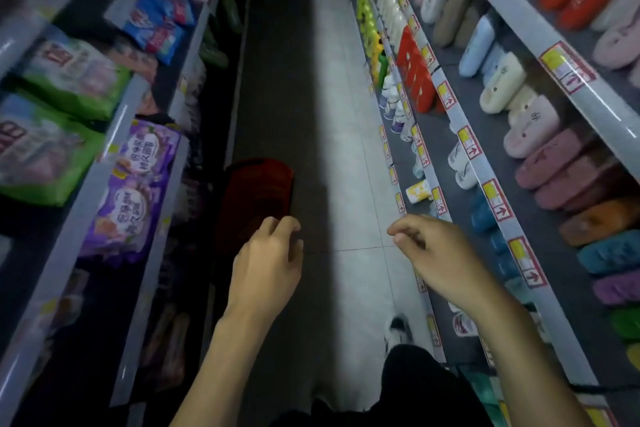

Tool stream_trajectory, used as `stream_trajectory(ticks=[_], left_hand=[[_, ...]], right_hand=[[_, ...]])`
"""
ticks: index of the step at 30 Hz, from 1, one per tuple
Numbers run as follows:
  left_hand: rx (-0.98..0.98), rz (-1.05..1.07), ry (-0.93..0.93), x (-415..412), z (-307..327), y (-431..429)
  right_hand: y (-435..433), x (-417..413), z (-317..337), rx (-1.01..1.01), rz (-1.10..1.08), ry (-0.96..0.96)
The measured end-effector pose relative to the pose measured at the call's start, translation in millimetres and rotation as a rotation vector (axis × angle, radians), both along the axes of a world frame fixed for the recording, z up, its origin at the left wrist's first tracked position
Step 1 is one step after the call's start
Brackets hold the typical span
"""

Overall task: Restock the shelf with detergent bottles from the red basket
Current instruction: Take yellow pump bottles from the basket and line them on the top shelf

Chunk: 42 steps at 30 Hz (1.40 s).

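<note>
Basket first: the red basket [258, 194] sat on the dark strip of aisle floor [343, 114], tucked against the foot of the left-hand shelving, well below both hands. It was too dim in there to tell whether any detergent bottles lay inside; none could be made out.

Left hand [268, 262] hung right above the basket's near end, fingers loosely curled and holding nothing. Right hand [436, 253] was out by the price rail of the right-hand shelf [440, 139], fingers relaxed too, thumb near forefinger, nothing between them. So nothing had been picked, and the reach into the basket looked like the job in hand.

Further out on the right, a yellow-and-white bottle [418, 191] lay tipped on its side on a low shelf, with rows of yellow and green bottles [369, 24] deeper down the aisle and slippers [540, 139] on the shelves above. On the left, purple packs [138, 184] and green bags [69, 80] filled the racks.

Risks from here, as I judged them: the gloom could make for a blind grab and a poor hold on a bottle. The basket stood in the walking line, so a foot could clip it. The right forearm ran close to the rail, and a quick swing might knock more stock flat like that tipped bottle.
</note>
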State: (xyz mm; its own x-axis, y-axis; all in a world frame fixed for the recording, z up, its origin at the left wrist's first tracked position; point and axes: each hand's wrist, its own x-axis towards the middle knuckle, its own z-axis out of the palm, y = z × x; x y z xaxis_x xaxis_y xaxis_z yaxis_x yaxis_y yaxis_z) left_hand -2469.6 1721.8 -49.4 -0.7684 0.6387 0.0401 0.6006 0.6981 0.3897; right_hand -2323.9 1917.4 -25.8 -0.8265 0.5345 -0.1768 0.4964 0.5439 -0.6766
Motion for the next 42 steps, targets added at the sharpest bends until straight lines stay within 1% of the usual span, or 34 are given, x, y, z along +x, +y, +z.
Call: stream_trajectory(ticks=[3, 7, 12, 16, 20, 24, 27, 31, 35, 38, 42], left_hand=[[-0.049, -0.029, -0.016, -38.3, -12.4, 52.6], [-0.124, -0.023, -0.02, -90.1, -16.3, 116.8], [-0.124, 0.141, -0.032, -149.5, 1.0, 161.9], [-0.132, 0.345, -0.045, -196.5, 2.1, 162.4], [-0.144, 0.536, -0.122, -234.7, -14.6, 140.2], [-0.111, 0.699, -0.19, -278.4, -35.0, 110.5], [-0.075, 0.817, -0.226, -308.9, -44.3, 86.3], [-0.067, 0.97, -0.289, -338.0, -55.9, 60.3], [-0.042, 1.14, -0.393, -349.9, -72.1, 45.9], [-0.001, 1.287, -0.507, -351.7, -89.8, 44.5], [0.026, 1.496, -0.653, -350.7, -119.8, 60.1]], right_hand=[[53.0, -36.3, -14.6, -0.071, -0.017, -0.034], [126.3, -104.1, -25.5, -0.076, 0.051, -0.058], [193.4, -204.6, -11.2, -0.085, 0.202, -0.088], [213.3, -296.9, -11.1, -0.064, 0.33, -0.076], [200.6, -374.5, -31.2, -0.077, 0.548, -0.181], [171.9, -455.2, -41.6, -0.054, 0.79, -0.289], [149.7, -514.1, -37.8, 0.011, 0.937, -0.36], [122.2, -583.2, -38.0, 0.088, 1.114, -0.391], [88.7, -636.4, -49.8, 0.128, 1.282, -0.453], [63.3, -671.1, -65.9, 0.159, 1.427, -0.527], [26.1, -719.8, -104.2, 0.215, 1.665, -0.61]])
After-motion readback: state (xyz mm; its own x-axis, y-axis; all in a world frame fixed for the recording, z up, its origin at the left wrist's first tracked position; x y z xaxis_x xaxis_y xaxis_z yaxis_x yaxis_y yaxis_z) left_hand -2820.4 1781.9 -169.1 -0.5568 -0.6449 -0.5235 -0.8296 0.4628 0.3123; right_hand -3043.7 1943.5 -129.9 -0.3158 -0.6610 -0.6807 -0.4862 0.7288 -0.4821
